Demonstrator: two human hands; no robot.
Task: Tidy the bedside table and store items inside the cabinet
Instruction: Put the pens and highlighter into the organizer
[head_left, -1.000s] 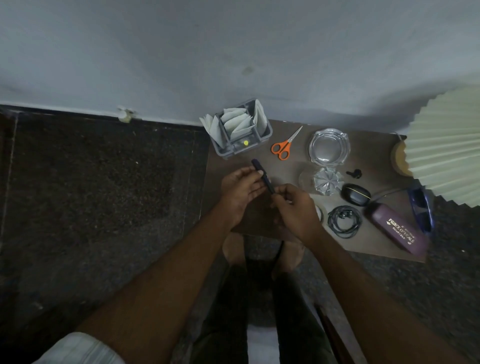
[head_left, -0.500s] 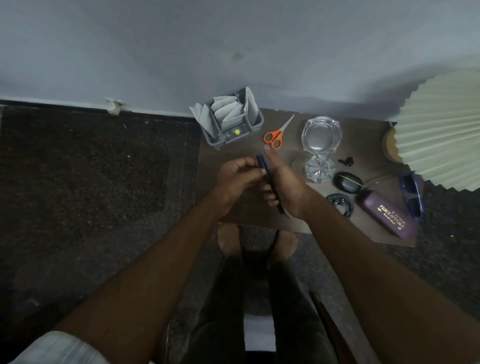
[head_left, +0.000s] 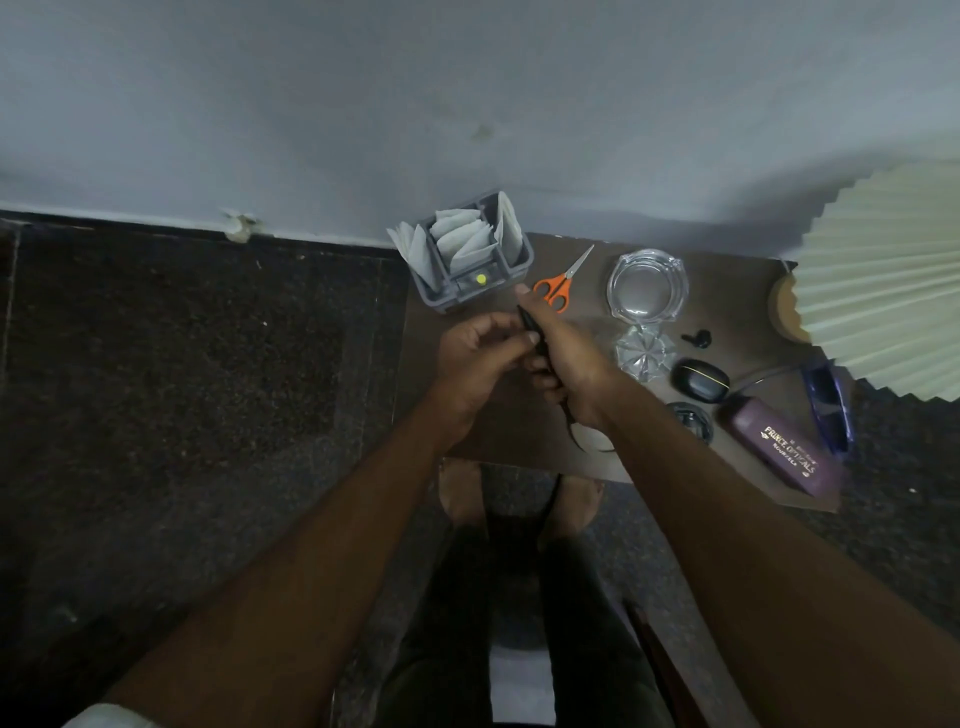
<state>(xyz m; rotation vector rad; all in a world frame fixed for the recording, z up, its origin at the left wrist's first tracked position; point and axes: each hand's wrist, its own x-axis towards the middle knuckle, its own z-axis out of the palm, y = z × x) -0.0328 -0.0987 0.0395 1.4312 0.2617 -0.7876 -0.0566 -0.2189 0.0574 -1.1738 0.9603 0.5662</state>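
Note:
On the brown bedside table (head_left: 498, 436), my right hand (head_left: 569, 356) grips a slim dark stick-like object (head_left: 528, 321). Its tip pokes out above my fingers, and a thin dark cord (head_left: 574, 434) trails from under my palm. My left hand (head_left: 475, 358) is curled beside it, with the thumb pinching the object's upper part. Most of the object is hidden between my hands. Orange scissors (head_left: 557, 285) lie just beyond my right index finger. No cabinet shows in this view.
A grey caddy of paper sachets (head_left: 467, 262) stands at the back left. To the right are a glass ashtray (head_left: 647, 283), a cut-glass piece (head_left: 644, 353), an earbud (head_left: 698, 339), its black case (head_left: 698, 382), a coiled cable (head_left: 688, 421), a purple spectacle case (head_left: 779, 449), blue sunglasses (head_left: 828, 405) and a pleated lampshade (head_left: 883, 280).
My right hand slid up along the dark object from its lower end and now wraps most of it. My left hand stayed at its upper part.

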